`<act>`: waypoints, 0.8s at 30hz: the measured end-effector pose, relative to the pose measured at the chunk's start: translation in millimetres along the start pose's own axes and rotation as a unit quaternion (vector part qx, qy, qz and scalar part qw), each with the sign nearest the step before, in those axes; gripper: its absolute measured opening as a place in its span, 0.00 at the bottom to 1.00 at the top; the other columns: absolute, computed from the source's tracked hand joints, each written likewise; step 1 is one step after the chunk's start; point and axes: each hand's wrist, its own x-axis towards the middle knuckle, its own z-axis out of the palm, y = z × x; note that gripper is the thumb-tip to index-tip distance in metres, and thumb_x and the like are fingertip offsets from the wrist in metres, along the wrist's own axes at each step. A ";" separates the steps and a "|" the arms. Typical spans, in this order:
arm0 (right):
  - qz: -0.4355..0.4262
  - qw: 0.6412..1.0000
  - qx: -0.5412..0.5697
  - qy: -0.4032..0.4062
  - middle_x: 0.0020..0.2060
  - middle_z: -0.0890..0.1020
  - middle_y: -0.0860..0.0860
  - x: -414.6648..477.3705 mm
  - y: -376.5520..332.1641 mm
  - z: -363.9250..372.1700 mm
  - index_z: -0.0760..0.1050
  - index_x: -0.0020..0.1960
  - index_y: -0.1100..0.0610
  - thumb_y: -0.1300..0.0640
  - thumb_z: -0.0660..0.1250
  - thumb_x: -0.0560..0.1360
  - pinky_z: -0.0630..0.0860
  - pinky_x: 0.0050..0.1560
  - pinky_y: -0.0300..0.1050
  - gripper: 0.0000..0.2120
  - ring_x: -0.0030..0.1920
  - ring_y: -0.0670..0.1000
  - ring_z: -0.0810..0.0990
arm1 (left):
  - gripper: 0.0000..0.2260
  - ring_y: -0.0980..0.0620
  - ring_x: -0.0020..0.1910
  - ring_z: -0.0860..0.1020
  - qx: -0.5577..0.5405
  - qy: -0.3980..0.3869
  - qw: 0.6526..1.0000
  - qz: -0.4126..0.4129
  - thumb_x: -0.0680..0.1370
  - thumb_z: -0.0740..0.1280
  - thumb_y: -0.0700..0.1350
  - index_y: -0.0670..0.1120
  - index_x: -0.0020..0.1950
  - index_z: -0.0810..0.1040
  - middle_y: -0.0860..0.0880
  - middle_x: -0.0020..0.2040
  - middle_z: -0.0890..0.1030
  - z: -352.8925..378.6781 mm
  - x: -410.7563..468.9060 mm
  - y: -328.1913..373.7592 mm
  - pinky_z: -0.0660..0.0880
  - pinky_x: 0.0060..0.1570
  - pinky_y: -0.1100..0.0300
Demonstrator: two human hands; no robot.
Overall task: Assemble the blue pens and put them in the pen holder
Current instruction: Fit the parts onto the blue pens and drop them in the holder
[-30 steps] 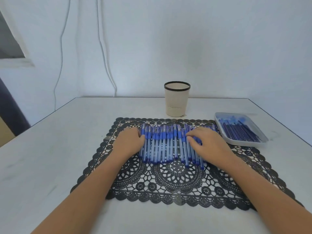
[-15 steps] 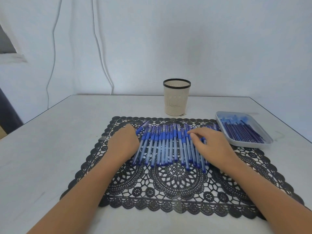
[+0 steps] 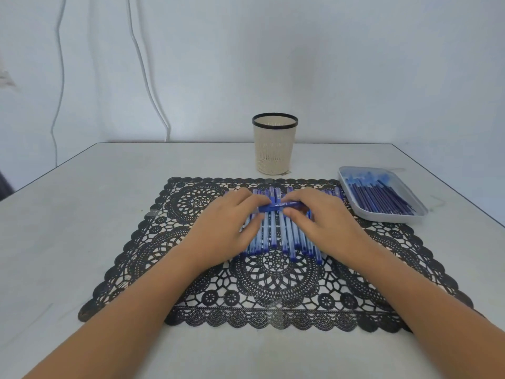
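Left hand (image 3: 226,228), right hand (image 3: 325,222) pinch pen (image 3: 281,205) crosswise; holder (image 3: 274,149) beyond mat (image 3: 191,198) edge.

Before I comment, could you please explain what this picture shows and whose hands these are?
No machine here: a person wears a camera on the head, so the single view looks forward and down at their own bare hands. On the table lies a black lace mat bearing a row of blue pens. Behind it stands a cream pen holder; to the right, a tray of thin dark blue parts. The left hand and right hand together pinch one blue pen crosswise over the row.
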 end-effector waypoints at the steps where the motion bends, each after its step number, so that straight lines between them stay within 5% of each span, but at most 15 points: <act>1: -0.002 1.000 0.003 -0.004 0.46 0.80 0.50 -0.1 -1.3 -1.3 0.76 0.57 0.56 0.57 0.64 0.77 0.66 0.46 0.24 0.11 0.43 0.44 0.75 | 0.18 0.56 0.44 0.74 -0.001 -0.003 1.000 0.002 0.77 0.56 0.54 0.46 0.59 0.76 0.53 0.46 0.76 0.3 -0.1 1.6 0.71 0.44 0.62; 7: -0.013 0.999 0.033 -0.032 0.38 0.75 0.39 -0.1 -6.5 1.2 0.76 0.56 0.56 0.56 0.64 0.76 0.67 0.43 0.24 0.10 0.37 0.34 0.73 | 0.20 0.64 0.35 0.69 -0.048 -0.004 0.998 -0.032 0.76 0.53 0.58 0.48 0.55 0.77 0.60 0.43 0.70 1.0 1.9 10.8 0.71 0.34 0.67; 13: -0.032 0.997 0.061 -0.044 0.35 0.80 0.51 -0.7 0.4 -3.0 0.77 0.51 0.56 0.56 0.65 0.76 0.71 0.38 0.41 0.06 0.36 0.50 0.76 | 0.17 0.66 0.33 0.71 -0.065 -0.014 0.997 -0.035 0.76 0.56 0.58 0.52 0.53 0.79 0.62 0.40 0.76 -4.4 3.0 5.0 0.68 0.30 0.70; 19: -0.063 0.996 0.052 -0.045 0.33 0.79 0.49 0.7 5.1 -4.7 0.77 0.47 0.59 0.58 0.65 0.76 0.71 0.36 0.40 0.05 0.34 0.48 0.75 | 0.16 0.61 0.35 0.76 -0.086 -0.014 0.994 -0.059 0.74 0.58 0.62 0.58 0.51 0.81 0.60 0.36 0.81 -5.1 4.7 4.0 0.71 0.28 0.66; 24: -0.017 0.997 0.075 0.010 0.40 0.78 0.38 3.3 11.9 -18.9 0.79 0.48 0.55 0.57 0.68 0.73 0.72 0.44 0.28 0.05 0.42 0.37 0.76 | 0.16 0.69 0.32 0.74 -0.064 0.009 0.991 -0.120 0.73 0.59 0.66 0.60 0.49 0.80 0.67 0.29 0.73 -11.5 1.5 -5.0 0.61 0.28 0.73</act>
